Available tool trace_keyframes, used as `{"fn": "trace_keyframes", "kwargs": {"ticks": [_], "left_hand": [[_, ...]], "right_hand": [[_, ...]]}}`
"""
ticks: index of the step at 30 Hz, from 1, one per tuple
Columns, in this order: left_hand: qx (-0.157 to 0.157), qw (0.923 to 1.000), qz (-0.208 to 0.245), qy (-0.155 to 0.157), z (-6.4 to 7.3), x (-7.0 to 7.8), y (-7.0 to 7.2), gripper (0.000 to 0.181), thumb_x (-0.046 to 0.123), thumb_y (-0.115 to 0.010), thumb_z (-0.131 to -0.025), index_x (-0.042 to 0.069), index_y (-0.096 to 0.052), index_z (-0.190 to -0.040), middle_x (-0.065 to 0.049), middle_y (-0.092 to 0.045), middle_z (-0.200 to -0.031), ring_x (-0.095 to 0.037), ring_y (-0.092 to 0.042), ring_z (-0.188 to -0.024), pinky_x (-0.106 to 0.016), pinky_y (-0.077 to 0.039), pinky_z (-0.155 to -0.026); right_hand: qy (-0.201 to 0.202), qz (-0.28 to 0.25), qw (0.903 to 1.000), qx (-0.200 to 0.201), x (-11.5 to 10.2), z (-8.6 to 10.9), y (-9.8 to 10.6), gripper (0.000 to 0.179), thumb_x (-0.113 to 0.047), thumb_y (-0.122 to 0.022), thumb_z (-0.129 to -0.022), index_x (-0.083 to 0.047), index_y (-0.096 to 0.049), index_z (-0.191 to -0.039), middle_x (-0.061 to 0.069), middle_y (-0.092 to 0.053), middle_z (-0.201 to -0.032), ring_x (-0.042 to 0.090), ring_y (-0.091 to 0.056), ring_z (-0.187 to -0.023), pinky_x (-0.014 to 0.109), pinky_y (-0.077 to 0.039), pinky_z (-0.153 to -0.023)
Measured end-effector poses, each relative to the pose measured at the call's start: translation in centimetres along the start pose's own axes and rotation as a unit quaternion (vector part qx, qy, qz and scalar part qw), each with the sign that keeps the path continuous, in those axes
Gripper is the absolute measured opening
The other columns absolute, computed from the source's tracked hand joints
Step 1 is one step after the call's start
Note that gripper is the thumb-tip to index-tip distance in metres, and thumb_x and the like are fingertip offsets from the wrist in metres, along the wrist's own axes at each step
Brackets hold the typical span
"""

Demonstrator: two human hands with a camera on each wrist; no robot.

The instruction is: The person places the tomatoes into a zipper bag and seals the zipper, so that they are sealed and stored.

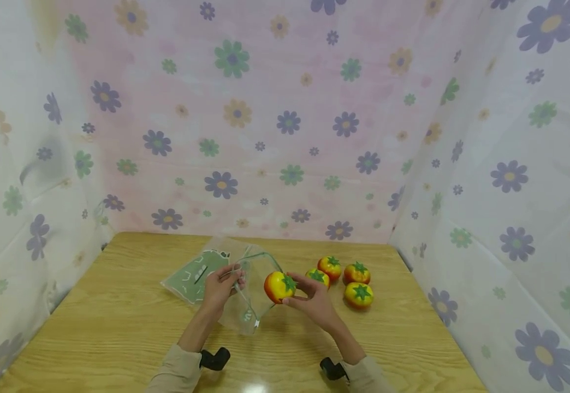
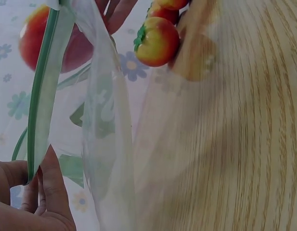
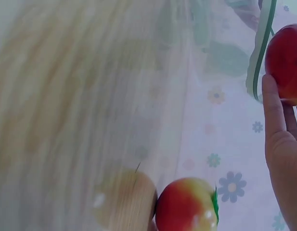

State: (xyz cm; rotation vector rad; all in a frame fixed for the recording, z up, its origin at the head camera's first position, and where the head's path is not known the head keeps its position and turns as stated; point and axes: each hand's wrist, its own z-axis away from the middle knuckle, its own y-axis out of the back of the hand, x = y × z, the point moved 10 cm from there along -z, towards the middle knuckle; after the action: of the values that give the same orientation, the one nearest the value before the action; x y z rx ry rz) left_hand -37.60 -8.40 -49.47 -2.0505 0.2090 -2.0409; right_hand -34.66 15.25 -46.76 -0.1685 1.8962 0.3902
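Note:
My left hand (image 1: 221, 286) pinches the rim of a clear zip bag (image 1: 238, 316) that has a green seal strip and a green printed panel. The bag's mouth is spread apart, facing right. At that mouth is a red-and-yellow toy tomato (image 1: 277, 288) with a green leafy top, gripped between the thumb and fingers of my right hand (image 1: 313, 303). Seen from the left wrist, this tomato (image 2: 30, 43) is partly covered by the green strip and clear film. In the right wrist view the fingers of my right hand (image 3: 283, 139) support it beside the strip.
Several more toy tomatoes (image 1: 358, 295) sit grouped on the wooden table (image 1: 118, 327), right of my right hand. Flower-printed cloth (image 1: 265, 164) rises behind the table and along both sides. Black mounts (image 1: 215, 359) are on both wrists.

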Motion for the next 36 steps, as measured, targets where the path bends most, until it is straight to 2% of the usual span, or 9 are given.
{"fn": "trace_keyframes", "kwargs": {"ticks": [6,13,18,25,30,32,36], "left_hand": [[0.004,1.0,0.002,0.005,-0.4,-0.2,-0.1,0.032,0.003,-0.061,-0.101,-0.013,-0.059,-0.129,-0.014,-0.075,-0.101,-0.007,-0.067,-0.073,-0.019,-0.061,-0.069],[0.006,0.9999,0.004,0.01,-0.4,-0.2,0.1,0.033,0.004,-0.062,-0.101,-0.012,-0.059,-0.13,-0.013,-0.075,-0.101,-0.007,-0.068,-0.072,-0.019,-0.061,-0.069],[0.008,0.9999,0.003,0.015,-0.3,-0.2,0.1,0.035,0.006,-0.063,-0.101,-0.011,-0.058,-0.131,-0.012,-0.075,-0.102,-0.007,-0.067,-0.072,-0.019,-0.061,-0.069],[0.003,0.9999,0.004,0.015,0.1,-0.3,0.0,0.037,0.006,-0.062,-0.102,-0.012,-0.055,-0.133,-0.017,-0.073,-0.107,-0.007,-0.066,-0.072,-0.019,-0.061,-0.07],[0.0,0.9999,0.001,0.014,0.1,-0.2,-0.1,0.037,0.005,-0.062,-0.102,-0.012,-0.055,-0.133,-0.013,-0.074,-0.104,-0.007,-0.067,-0.072,-0.019,-0.061,-0.07],[0.0,0.9999,0.001,0.014,0.2,-0.2,-0.1,0.037,0.006,-0.062,-0.102,-0.012,-0.056,-0.133,-0.009,-0.074,-0.101,-0.007,-0.067,-0.072,-0.019,-0.06,-0.069],[0.007,0.9998,0.01,0.015,0.0,-0.3,0.1,0.038,0.005,-0.062,-0.101,-0.012,-0.054,-0.135,-0.01,-0.074,-0.103,-0.007,-0.067,-0.072,-0.019,-0.06,-0.069]], "right_hand": [[0.003,0.007,1.0,0.001,-0.2,-1.2,-0.9,0.056,-0.005,-0.078,-0.089,-0.003,-0.058,-0.142,0.019,-0.057,-0.143,0.021,-0.063,-0.12,0.032,-0.061,-0.092],[0.008,0.016,0.9997,0.018,-0.2,-2.1,-1.5,0.055,-0.002,-0.08,-0.086,-0.003,-0.061,-0.138,0.017,-0.06,-0.14,0.027,-0.062,-0.122,0.03,-0.06,-0.092],[-0.009,0.007,0.9998,0.019,0.6,-2.1,-1.8,0.057,-0.001,-0.081,-0.086,-0.002,-0.06,-0.138,0.019,-0.058,-0.139,0.033,-0.061,-0.122,0.032,-0.061,-0.09],[-0.031,0.04,0.9985,0.02,1.4,-1.9,-2.4,0.058,-0.004,-0.082,-0.086,0.003,-0.059,-0.138,0.021,-0.058,-0.138,0.037,-0.06,-0.12,0.031,-0.061,-0.09],[-0.037,0.069,0.9968,0.013,1.8,-2.0,-2.7,0.06,-0.004,-0.082,-0.085,0.008,-0.057,-0.138,0.025,-0.056,-0.139,0.038,-0.061,-0.117,0.03,-0.062,-0.087],[-0.039,0.079,0.996,0.01,2.0,-2.0,-2.8,0.061,-0.002,-0.082,-0.084,0.008,-0.056,-0.138,0.028,-0.053,-0.142,0.04,-0.06,-0.117,0.033,-0.062,-0.086],[-0.055,0.096,0.9937,-0.015,2.7,-2.0,-3.3,0.064,-0.004,-0.083,-0.085,0.009,-0.054,-0.14,0.027,-0.053,-0.143,0.041,-0.06,-0.119,0.039,-0.062,-0.089]]}}
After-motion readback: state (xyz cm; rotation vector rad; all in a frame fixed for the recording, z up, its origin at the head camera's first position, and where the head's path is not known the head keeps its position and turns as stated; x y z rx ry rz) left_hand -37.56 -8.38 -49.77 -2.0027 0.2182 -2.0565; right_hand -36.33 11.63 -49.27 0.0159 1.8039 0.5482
